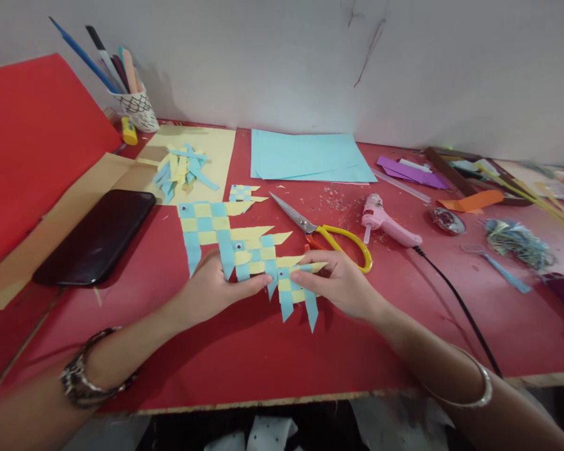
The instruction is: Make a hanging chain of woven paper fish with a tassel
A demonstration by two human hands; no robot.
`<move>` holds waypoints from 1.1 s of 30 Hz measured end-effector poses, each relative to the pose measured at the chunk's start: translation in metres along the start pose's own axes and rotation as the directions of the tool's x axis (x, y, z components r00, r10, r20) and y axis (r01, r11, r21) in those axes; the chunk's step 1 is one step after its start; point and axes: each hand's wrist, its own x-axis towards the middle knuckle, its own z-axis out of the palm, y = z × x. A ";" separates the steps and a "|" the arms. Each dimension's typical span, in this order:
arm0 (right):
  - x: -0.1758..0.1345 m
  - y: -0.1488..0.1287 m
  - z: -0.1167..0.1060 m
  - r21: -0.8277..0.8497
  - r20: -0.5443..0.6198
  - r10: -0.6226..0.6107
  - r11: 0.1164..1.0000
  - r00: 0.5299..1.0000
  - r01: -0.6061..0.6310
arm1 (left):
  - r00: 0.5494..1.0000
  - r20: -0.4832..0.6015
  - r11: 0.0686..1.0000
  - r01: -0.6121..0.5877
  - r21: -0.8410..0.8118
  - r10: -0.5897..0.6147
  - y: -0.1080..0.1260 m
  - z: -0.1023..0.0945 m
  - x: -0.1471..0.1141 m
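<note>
Three woven paper fish in yellow and light blue checks overlap in a slanting row above the table. My left hand (220, 282) grips the large woven fish (204, 219) and the middle woven fish (256, 250), its thumb on the front and its other fingers partly hidden behind. With thumb and fingers, my right hand (343, 282) pinches the small woven fish (286, 291) at the row's right end. Each fish has a small round eye. Whether the fish are glued to one another I cannot tell. Another tiny woven fish (241, 193) lies just beyond them.
Beyond my right hand lie scissors (326, 233) with yellow-orange handles and a pink glue gun (388, 222) with a black cord. A black phone (96, 238) is at left, near paper strips (185, 168) and a pen cup (140, 108). Blue sheets (310, 156) lie by the wall.
</note>
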 end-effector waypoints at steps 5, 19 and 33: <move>0.000 0.002 -0.001 0.006 0.010 -0.012 1.000 1.000 0.012 | 1.000 -0.016 1.000 -0.008 -0.006 0.008 -0.001 0.002 0.000; 0.000 0.003 -0.002 -0.047 0.015 -0.049 0.998 0.999 0.050 | 1.000 -0.009 1.000 -0.012 0.023 0.012 0.000 -0.001 -0.002; 0.000 0.004 -0.006 0.157 0.113 -0.015 0.988 0.993 -0.003 | 0.997 -0.074 0.998 -0.034 -0.052 0.031 -0.001 -0.002 -0.002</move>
